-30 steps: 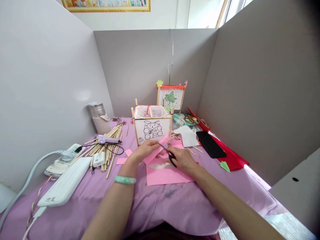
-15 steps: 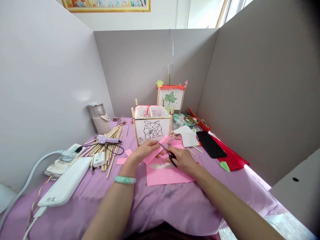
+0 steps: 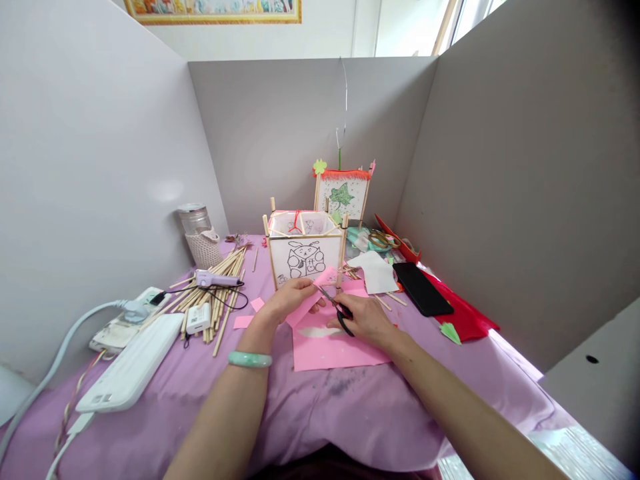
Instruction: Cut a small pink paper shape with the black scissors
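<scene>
While the left hand pinches a pink strip between thumb and fingers, the right hand grips black-handled scissors, whose blades meet the strip's upper end. Both hands work above a pink sheet that lies flat on the purple cloth near the bench's middle, toward its front edge. A green bangle sits on the left wrist. Just behind the hands stands a lantern with a drawn animal on its paper face; a second lantern with a green leaf picture stands farther back, close to the rear wall. Left of the hands, small pink scraps lie on the cloth beside a heap of sticks, across which rests a glue gun. A jar stands in the rear left corner. Along the left edge lie a power strip and a white plug block with its cable. To the right of the lantern lie white paper, a phone and red paper by the right wall, with a green scrap at its near end.
</scene>
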A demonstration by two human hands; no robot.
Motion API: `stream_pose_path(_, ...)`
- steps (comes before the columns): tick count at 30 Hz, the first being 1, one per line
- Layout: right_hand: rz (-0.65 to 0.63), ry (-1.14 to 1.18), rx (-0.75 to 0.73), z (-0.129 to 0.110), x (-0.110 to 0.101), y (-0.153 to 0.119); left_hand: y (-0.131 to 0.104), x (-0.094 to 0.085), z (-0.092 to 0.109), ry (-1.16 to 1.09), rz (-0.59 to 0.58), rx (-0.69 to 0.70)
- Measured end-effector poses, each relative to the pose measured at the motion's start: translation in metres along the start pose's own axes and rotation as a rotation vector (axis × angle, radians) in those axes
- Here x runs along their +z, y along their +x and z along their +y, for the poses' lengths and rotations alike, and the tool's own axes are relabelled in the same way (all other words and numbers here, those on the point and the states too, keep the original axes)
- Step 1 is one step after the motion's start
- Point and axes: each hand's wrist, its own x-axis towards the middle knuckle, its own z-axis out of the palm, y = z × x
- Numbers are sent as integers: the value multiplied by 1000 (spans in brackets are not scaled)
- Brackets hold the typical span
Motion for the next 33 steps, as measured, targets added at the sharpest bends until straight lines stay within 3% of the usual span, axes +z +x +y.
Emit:
stream_pose_path(13, -15, 9, 29, -5, 1, 2, 0, 4, -2, 32, -113, 30)
stream_pose_path(33, -35, 8, 42, -5, -1, 3, 1, 2, -5, 12, -129, 34)
